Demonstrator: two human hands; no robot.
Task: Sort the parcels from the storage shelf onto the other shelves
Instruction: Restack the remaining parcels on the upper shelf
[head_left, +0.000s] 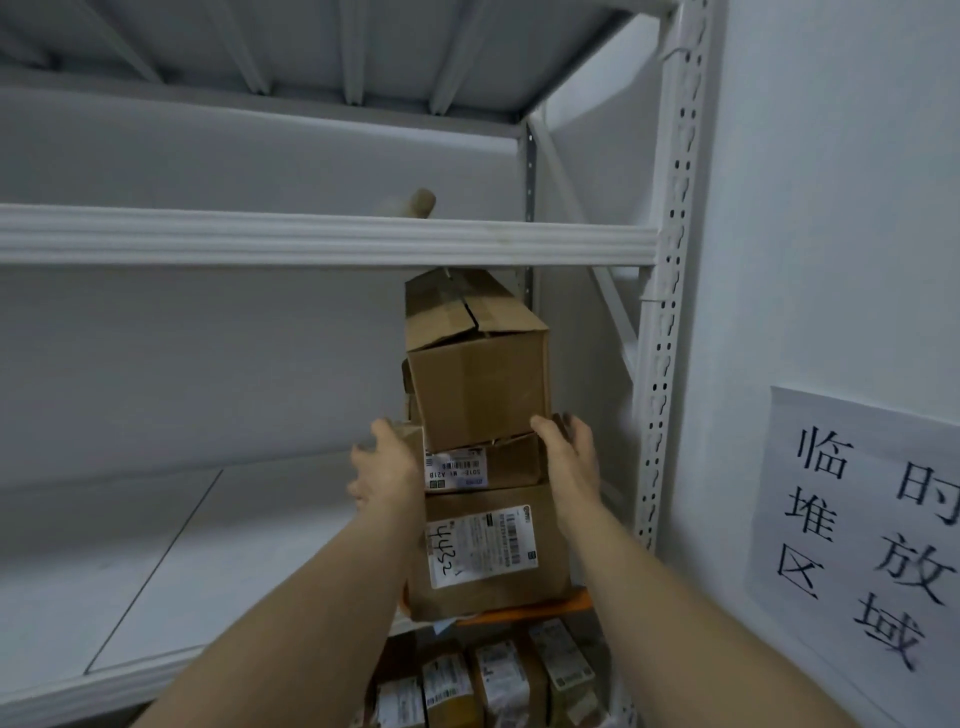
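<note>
Head view. A stack of three parcels stands on the storage shelf (156, 571), in its far right corner against the upright.

- Left hand (387, 467): fingers fairly straight and close together, laid along the left side of the stack. Tips are blurred, so contact is not confirmed.
- Right hand (569, 457): thumb at the front lower corner of the top parcel (478, 384), the other fingers curved round the right side. Blurred; cannot tell whether they have closed on anything.
- The middle parcel (511, 462) sits directly between the two sets of fingers. The top parcel rises above the fingertips. The bottom parcel (483, 551), with "4432" handwritten on its label, lies below the palms, between the wrists.
- Cross-beam (311, 239): well above the fingers, just over the top parcel's rear end.
- More parcels (493, 680) stand on the tier beneath the forearms.

Judgement: the step in hand is taking a hold for a lift off the stack. It is unclear whether one parcel or two will come.

To do it well:
1. Settle both palms flat on opposite sides at one level, below the seam if the top two go together.
2. Squeeze evenly. The top parcel's flap is open and its walls look dented, so it may give.
3. Draw the load toward the body before raising it, because the top parcel has little room under the cross-beam.
4. Watch that the bottom parcel does not drag forward.
</note>
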